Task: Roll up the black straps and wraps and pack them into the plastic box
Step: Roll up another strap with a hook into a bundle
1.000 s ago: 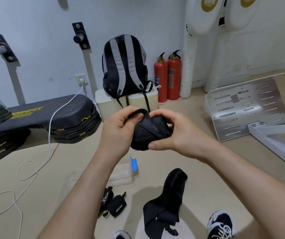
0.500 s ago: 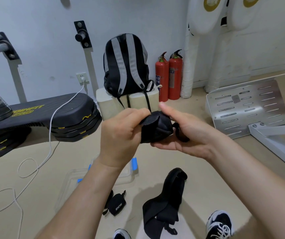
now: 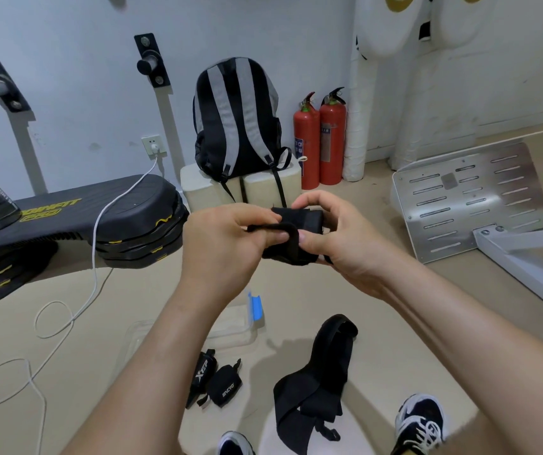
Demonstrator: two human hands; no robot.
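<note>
While both forearms reach in from 6 o'clock, left hand [image 3: 227, 244] and right hand [image 3: 339, 238] pinch a half-rolled black wrap [image 3: 299, 231] between them at frame centre, thumbs pressing its loose flap. Clear plastic box [image 3: 234, 326] on floor at 7 o'clock; beside it rolled wraps marked "XTEP" [image 3: 203, 376] and "ENCYO" [image 3: 227, 385]; unrolled strap [image 3: 316, 382] at 5 o'clock.

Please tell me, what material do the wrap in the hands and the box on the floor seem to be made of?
The wrap, held by both the left hand and the right hand, looks like matte black woven fabric: it folds softly and shows no shine. The box seems to be clear plastic: the floor shows through its walls.
</note>
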